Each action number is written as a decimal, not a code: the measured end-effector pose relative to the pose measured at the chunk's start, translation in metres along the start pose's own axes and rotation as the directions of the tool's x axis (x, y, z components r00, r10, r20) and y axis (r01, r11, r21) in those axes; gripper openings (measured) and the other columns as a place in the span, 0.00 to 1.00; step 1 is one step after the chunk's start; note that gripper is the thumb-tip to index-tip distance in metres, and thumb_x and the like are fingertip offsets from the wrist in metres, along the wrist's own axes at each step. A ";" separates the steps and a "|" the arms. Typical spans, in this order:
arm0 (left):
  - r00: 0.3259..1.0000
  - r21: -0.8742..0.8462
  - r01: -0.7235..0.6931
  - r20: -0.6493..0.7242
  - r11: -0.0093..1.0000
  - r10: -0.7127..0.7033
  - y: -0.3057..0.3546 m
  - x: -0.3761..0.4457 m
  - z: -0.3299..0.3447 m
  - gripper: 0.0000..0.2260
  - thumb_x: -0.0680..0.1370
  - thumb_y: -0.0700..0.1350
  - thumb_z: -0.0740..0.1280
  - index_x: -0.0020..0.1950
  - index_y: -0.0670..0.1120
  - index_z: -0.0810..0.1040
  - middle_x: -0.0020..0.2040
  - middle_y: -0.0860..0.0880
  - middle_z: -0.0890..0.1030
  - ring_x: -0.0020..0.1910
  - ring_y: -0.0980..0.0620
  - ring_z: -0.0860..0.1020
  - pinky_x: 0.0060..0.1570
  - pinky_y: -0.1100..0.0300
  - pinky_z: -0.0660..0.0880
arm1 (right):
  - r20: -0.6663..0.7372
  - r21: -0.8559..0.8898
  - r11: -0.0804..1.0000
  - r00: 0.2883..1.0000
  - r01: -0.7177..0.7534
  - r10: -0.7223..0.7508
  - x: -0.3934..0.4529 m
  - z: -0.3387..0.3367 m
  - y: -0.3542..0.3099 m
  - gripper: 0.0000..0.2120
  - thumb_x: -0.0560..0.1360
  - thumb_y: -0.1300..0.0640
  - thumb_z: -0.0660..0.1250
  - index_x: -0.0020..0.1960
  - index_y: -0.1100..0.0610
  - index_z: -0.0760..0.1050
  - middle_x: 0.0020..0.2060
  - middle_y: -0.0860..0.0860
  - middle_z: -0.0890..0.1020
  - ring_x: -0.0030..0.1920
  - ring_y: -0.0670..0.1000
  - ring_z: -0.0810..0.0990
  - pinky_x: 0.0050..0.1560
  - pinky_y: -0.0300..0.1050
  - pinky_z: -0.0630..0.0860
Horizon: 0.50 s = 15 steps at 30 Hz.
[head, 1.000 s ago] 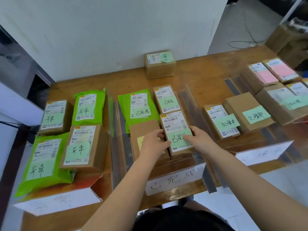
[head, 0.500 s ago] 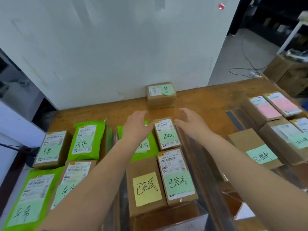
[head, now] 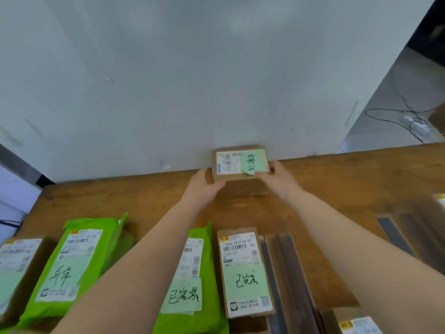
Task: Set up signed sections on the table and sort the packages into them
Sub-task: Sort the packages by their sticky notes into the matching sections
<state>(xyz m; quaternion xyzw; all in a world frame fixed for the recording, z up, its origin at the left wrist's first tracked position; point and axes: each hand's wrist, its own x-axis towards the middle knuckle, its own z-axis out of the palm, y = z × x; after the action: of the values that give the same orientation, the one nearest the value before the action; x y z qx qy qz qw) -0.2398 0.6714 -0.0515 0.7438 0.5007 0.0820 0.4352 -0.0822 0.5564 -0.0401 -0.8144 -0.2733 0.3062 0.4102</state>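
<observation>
Both hands are out at full reach. The left hand cups the near-left corner of the cardboard box, and the right hand takes its right edge, so the two-handed grip closes on it from both sides. The box sits against the wall at the surface's far edge, beyond the sorted packages. Its green note faces up, presumably to show its section.
</observation>
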 end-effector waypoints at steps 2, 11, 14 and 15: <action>0.999 -0.073 0.041 0.000 0.996 -0.041 -0.001 0.016 0.010 0.34 0.74 0.55 0.67 0.75 0.46 0.57 0.73 0.45 0.64 0.71 0.44 0.64 0.66 0.50 0.64 | 0.017 0.040 0.999 1.000 -0.025 0.024 0.018 0.004 0.006 0.25 0.74 0.53 0.67 0.69 0.56 0.65 0.65 0.52 0.74 0.59 0.51 0.73 0.50 0.38 0.65; 0.993 -0.341 -0.088 -0.106 0.936 0.055 0.018 -0.009 0.002 0.26 0.74 0.51 0.68 0.71 0.52 0.65 0.66 0.53 0.73 0.56 0.58 0.70 0.53 0.62 0.67 | -0.031 0.284 0.959 1.000 0.010 -0.002 0.007 0.003 -0.005 0.21 0.75 0.53 0.66 0.67 0.54 0.67 0.62 0.50 0.76 0.53 0.46 0.73 0.41 0.34 0.69; 0.970 -0.351 -0.221 -0.174 0.910 0.168 0.032 -0.043 -0.024 0.30 0.73 0.50 0.70 0.72 0.55 0.62 0.68 0.54 0.71 0.63 0.55 0.70 0.60 0.58 0.69 | -0.065 0.333 0.940 0.996 0.079 -0.060 -0.026 -0.008 -0.022 0.23 0.76 0.53 0.66 0.68 0.51 0.65 0.60 0.47 0.76 0.51 0.44 0.75 0.39 0.33 0.74; 0.953 -0.309 -0.281 -0.201 0.909 0.226 0.035 -0.058 -0.033 0.30 0.73 0.50 0.70 0.72 0.56 0.62 0.68 0.55 0.70 0.63 0.57 0.69 0.60 0.59 0.69 | -0.073 0.353 0.930 0.994 0.101 -0.080 -0.041 -0.012 -0.028 0.23 0.75 0.53 0.66 0.68 0.50 0.65 0.58 0.46 0.76 0.50 0.43 0.76 0.37 0.33 0.75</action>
<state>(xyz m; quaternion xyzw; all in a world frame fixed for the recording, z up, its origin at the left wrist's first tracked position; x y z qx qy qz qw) -0.2630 0.6391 0.0123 0.7090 0.4119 0.2810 0.4986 -0.1066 0.5361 0.0000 -0.7216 -0.2389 0.3081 0.5721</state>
